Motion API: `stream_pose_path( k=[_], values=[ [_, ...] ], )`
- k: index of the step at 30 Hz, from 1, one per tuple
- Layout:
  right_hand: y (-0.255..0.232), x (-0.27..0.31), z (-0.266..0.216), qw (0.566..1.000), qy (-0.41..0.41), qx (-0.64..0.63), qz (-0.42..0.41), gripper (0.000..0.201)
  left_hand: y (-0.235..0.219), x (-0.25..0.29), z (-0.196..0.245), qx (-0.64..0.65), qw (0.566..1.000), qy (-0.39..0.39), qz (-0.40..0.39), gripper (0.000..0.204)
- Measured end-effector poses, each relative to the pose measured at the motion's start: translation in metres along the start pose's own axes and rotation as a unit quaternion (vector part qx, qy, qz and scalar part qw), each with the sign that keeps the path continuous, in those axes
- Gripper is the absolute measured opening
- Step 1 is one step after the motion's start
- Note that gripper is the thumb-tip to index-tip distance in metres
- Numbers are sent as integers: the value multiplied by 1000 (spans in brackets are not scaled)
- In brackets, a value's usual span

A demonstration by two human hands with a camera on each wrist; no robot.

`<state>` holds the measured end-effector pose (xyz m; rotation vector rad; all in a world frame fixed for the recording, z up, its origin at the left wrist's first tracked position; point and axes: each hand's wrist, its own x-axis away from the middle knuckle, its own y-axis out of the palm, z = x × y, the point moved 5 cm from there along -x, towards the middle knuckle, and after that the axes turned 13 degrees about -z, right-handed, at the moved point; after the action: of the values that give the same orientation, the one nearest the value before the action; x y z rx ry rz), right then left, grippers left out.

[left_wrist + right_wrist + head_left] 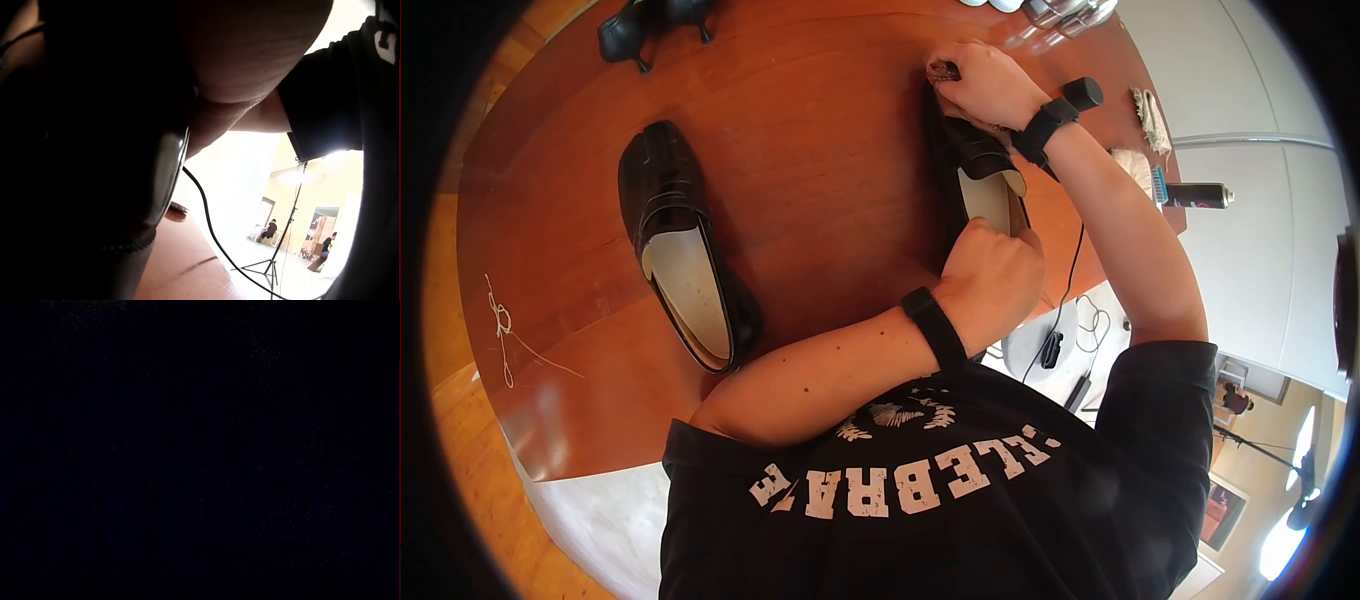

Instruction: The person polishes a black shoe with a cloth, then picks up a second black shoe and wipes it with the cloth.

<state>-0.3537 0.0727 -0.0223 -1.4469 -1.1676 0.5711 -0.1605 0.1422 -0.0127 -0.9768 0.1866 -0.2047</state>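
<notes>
Reddish-brown wood makes up the glossy surface [810, 190], and past its right edge I can see pale panels and a bright room; through the left wrist camera I pick out a black tripod [272, 265] and two seated people in the background. Near the right side of the surface, with its toe pointing away from the person, is the black loafer [972, 148], its pale insole showing. I see the left hand [997, 262] at the heel end, fingers curled round the rim there. I have the right hand [988, 88] at the toe, fingers bent, pinching a small brown patterned piece [943, 71]; I can't make out from here just what that is. From the right wrist camera I get almost nothing but black, so it tells me no more about that grip. Well apart on the left sits the matching shoe [662, 180], upright and untouched. Beyond it, at the far edge, I see black heeled footwear [625, 38], and by the left edge a loose pale string [500, 318]. Over on the right I note a crumpled pale cloth [1150, 120], a blue-bristled brush [1159, 186] and a dark spray can [1197, 195] lying on its side
</notes>
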Motion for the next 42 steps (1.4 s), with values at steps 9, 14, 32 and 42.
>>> stream_pose_path(
  k=[9,14,32,42],
  values=[
    [-2,-3,-3,1000,3,-8,-24,26,1,1,0,11,1000,0,7,16],
    [-1,-9,-6,999,1,14,-39,27,1,0,-1,16,1000,0,4,17],
    [3,9,19,980,-67,-176,-57,14,2,-2,-1,-7,1000,-12,-22,19],
    [3,38,5,975,-71,-189,-91,10,4,-1,0,-1,1000,-4,12,15]
  ],
)
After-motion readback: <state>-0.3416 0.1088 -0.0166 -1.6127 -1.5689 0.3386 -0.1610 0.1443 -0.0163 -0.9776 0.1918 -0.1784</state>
